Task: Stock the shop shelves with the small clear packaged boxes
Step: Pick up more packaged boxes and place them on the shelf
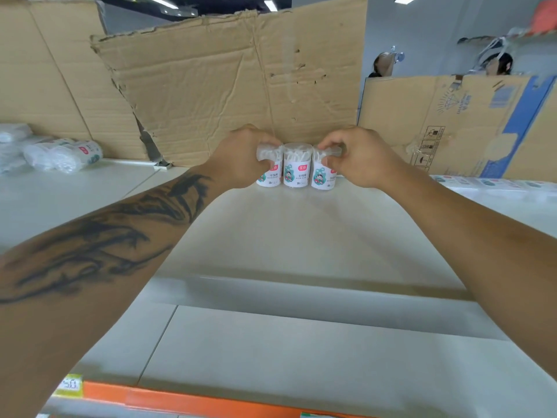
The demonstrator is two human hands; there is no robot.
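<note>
Left hand, right hand partly hide outer boxes.

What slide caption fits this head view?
Left hand and right hand hold three clear boxes upright on the white shelf.

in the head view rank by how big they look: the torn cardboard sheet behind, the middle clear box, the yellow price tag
1. torn cardboard sheet
2. middle clear box
3. yellow price tag, though it sits nearer the camera, so this last ranking is unsure.
</note>
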